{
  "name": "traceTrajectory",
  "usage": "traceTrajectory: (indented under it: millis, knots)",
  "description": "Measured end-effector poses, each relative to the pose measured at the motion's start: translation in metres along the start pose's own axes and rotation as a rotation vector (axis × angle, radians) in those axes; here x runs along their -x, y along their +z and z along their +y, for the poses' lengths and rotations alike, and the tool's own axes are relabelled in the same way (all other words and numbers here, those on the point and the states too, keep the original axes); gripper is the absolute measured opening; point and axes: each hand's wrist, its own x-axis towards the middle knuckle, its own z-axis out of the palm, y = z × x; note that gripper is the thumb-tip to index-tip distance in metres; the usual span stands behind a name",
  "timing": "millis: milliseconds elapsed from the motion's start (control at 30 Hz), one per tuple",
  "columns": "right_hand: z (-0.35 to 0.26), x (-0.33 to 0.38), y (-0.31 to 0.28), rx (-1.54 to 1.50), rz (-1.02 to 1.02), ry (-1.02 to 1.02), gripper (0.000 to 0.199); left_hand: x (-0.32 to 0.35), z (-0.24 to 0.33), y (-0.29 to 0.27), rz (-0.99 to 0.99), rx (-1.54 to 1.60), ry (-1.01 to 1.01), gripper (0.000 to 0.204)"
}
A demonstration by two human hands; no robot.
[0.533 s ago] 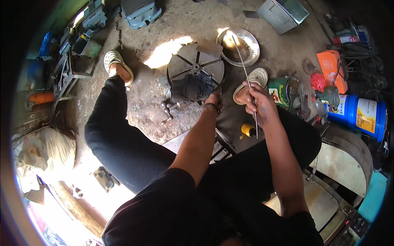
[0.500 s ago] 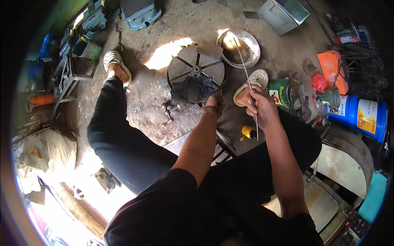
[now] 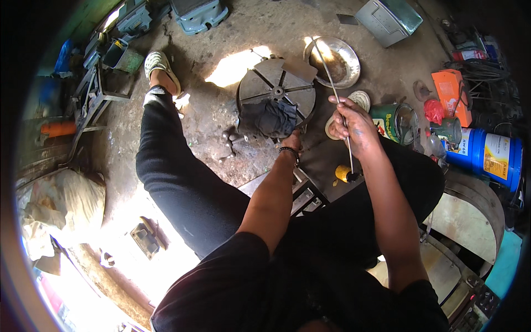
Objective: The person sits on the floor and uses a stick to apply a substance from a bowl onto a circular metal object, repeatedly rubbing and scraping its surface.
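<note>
In my right hand is a long thin metal rod, pinched near its lower part and slanting up to the left. Its far end lies across the view of a shallow metal pan. My left hand, with a beaded bracelet on its wrist, reaches down at the near edge of a round slotted metal plate. Its fingers are mostly hidden, so its grip does not show. A dark crumpled cloth lies on the plate, just beside that hand. A flat metal piece rests on the plate's far right edge.
A handle with knobbed arms stands left of the plate. Near my right knee are a yellow-and-black object and a green tin. Blue buckets and an orange box stand at the right. A metal box sits at the back.
The whole view has shifted, so the scene sits slightly further right. Both hands keep nearly the same place and pose, and the rod stays in my right hand.
</note>
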Motion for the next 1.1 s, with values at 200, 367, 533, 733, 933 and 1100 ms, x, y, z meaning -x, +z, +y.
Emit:
traceTrajectory:
  millis: [200,367,533,733,933,1100]
  knots:
    - [0.007,0.004,0.001,0.054,-0.036,0.06,0.024,0.009,-0.018,-0.054,-0.039,-0.227,0.038,0.036]
    - [0.018,0.014,-0.004,0.116,-0.065,0.097,0.036,-0.021,-0.033,-0.059,-0.092,-0.39,0.018,0.035]
    - [0.05,0.014,-0.03,0.759,-0.083,0.035,0.043,-0.059,0.016,-0.09,-0.349,-1.333,-0.074,0.031]
    - [0.071,0.052,-0.058,1.124,-0.049,0.067,0.043,0.058,0.137,-0.088,0.23,-1.281,0.758,0.05]
    - [0.072,0.069,-0.058,1.195,-0.121,0.013,0.035,0.055,0.084,-0.106,0.486,-1.481,0.935,0.073]
    - [0.05,0.084,-0.054,1.273,-0.118,0.0,0.032,0.071,0.087,-0.094,0.42,-1.436,0.745,0.067]
